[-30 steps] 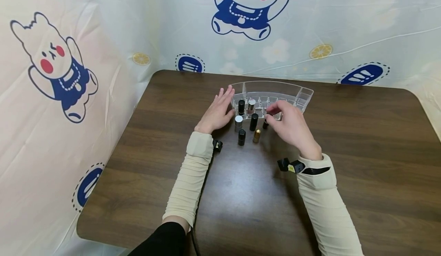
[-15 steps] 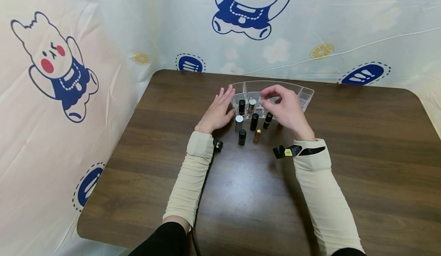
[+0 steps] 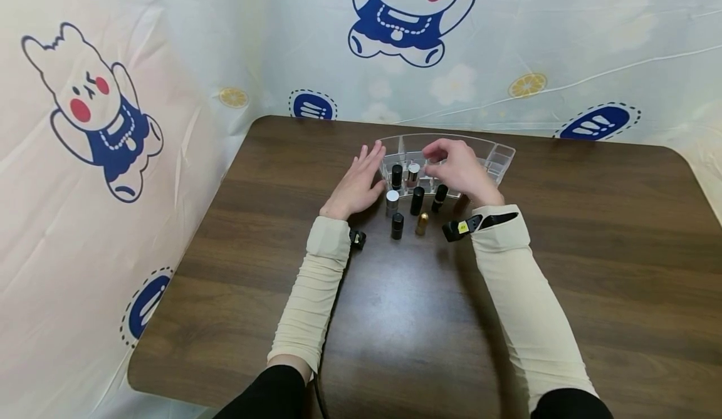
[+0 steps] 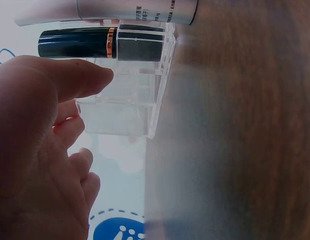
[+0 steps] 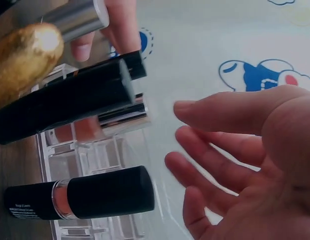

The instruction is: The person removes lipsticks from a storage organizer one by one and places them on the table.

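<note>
A clear plastic organizer (image 3: 502, 161) stands at the back of the table. Two tubes sit in its left slots: a black lipstick (image 3: 397, 176) with a gold ring and a silver-capped lipstick (image 3: 413, 173). My left hand (image 3: 354, 184) lies beside the organizer's left end, fingers extended; whether the thumb touches it I cannot tell. Above the slots hovers my right hand (image 3: 458, 167), fingers loosely bent, holding nothing in the right wrist view. In front stand a silver-capped tube (image 3: 392, 203), a gold tube (image 3: 422, 223) and several black tubes, one being a lipstick (image 5: 110, 192) with a clear band.
The brown wooden table (image 3: 237, 294) extends on both sides and toward me. Behind it hangs a printed curtain (image 3: 316, 37). A black cable (image 3: 320, 369) runs along my left forearm.
My right hand has moved from the rightmost black lipstick in front, up and slightly left over the organizer. That lipstick now stands in full view. My left hand has stayed put.
</note>
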`<state>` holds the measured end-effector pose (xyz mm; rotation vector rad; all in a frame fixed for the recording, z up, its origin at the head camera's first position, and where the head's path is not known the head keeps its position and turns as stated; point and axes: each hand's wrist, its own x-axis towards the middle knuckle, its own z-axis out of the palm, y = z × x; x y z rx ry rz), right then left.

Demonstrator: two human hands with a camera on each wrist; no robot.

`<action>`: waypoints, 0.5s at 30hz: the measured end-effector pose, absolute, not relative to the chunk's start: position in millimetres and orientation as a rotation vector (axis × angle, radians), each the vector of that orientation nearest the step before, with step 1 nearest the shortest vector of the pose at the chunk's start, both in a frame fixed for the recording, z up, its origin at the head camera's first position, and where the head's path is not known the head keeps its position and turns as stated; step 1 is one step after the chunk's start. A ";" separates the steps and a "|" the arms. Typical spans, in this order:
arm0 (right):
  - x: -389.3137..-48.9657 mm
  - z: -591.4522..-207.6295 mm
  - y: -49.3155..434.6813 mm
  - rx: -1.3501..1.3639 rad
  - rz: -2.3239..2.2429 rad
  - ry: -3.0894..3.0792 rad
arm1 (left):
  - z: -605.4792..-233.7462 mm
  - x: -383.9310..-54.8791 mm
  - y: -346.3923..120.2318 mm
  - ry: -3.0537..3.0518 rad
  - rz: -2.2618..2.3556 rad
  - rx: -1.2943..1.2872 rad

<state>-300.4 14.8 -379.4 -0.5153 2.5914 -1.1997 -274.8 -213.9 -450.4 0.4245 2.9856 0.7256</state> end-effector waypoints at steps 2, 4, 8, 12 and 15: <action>-303.5 -381.8 13.1 -0.512 -1.159 2.582 | -450.8 -274.9 -213.9 2.989 0.719 0.423; -306.4 -383.9 11.4 -0.510 -1.122 2.576 | -450.9 -275.0 -213.8 2.992 0.714 0.423; -310.3 -387.5 8.0 -0.510 -1.065 2.588 | -450.4 -274.8 -213.4 2.987 0.727 0.415; -312.1 -389.9 5.2 -0.515 -1.032 2.599 | -450.5 -274.7 -213.1 2.988 0.731 0.410; -313.2 -392.2 3.7 -0.521 -1.017 2.599 | -450.8 -274.7 -213.2 2.990 0.732 0.410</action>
